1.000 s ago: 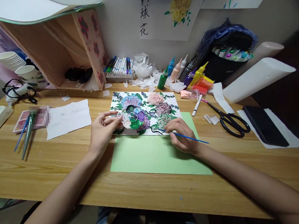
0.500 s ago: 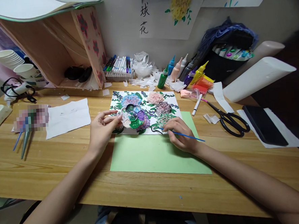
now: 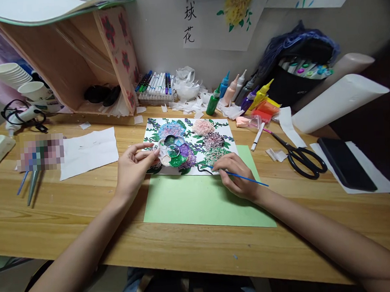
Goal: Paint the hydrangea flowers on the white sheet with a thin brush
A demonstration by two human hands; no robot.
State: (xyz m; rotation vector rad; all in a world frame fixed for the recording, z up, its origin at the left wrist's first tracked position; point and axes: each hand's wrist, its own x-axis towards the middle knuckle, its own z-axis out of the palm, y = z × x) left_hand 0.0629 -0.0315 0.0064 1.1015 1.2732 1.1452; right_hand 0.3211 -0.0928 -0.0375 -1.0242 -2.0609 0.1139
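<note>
A flower picture [image 3: 214, 138] with raised pink, purple and green blooms lies on the wooden desk [image 3: 86, 210], its near edge overlapping a light green sheet [image 3: 201, 203]. My left hand [image 3: 133, 169] holds a small round paint palette [image 3: 173, 151] by its rim, over the picture's left side. My right hand [image 3: 238, 178] grips a thin blue paintbrush [image 3: 250, 179], its tip touching a dark line at the picture's lower edge.
Black scissors [image 3: 301, 157] and a black phone [image 3: 346, 163] lie to the right. Paint bottles [image 3: 231, 93], a marker tray [image 3: 156, 86] and paper scraps line the back. White paper [image 3: 88, 152] and brushes [image 3: 30, 184] sit left, beside stacked cups [image 3: 15, 80].
Both hands stay almost in place; the brush tip has shifted slightly along the picture's lower edge. The view has moved a little.
</note>
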